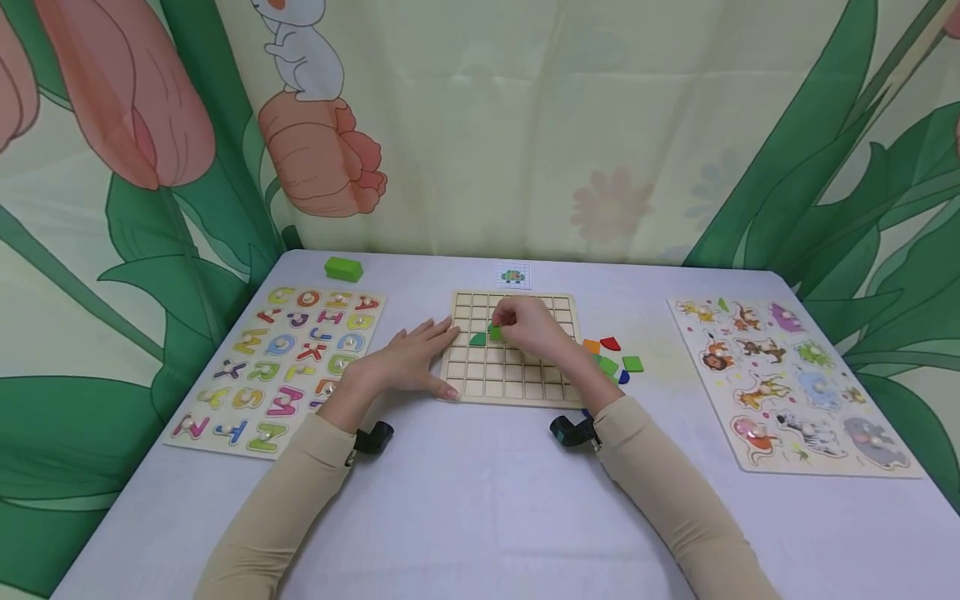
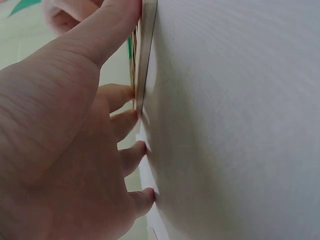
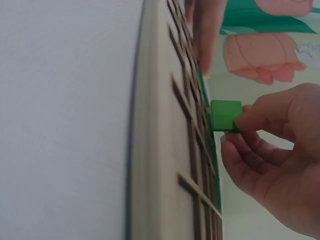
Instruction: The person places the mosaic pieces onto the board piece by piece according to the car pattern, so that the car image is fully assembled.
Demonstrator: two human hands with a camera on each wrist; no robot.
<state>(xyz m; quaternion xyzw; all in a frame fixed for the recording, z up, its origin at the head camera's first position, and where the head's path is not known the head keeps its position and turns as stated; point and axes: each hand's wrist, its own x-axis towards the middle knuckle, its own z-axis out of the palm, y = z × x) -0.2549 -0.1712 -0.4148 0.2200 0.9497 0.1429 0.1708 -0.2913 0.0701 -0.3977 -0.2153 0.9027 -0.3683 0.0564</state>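
My right hand [image 1: 534, 327] pinches a green square tile [image 3: 226, 115] between thumb and fingertips, close over the wooden grid board [image 1: 480, 390]. In the right wrist view the tile stands on edge against the board's gridded face. Just left of it, a dark green quarter-round piece [image 1: 477, 340] lies in one of the cells. My left hand [image 1: 408, 358] rests spread at the board's left side, fingertips and thumb right at its edge. From the left wrist view, the thumb lies along the board's rim and the other fingers reach down to the white tablecloth.
Several loose pieces, such as a green tile [image 1: 633, 364] and a red piece [image 1: 611, 343], lie right of the board. Behind it is a small pattern card [image 1: 513, 276]. A letter puzzle [image 1: 300, 375] and a green block [image 1: 343, 269] stand left, an animal puzzle [image 1: 787, 400] right.
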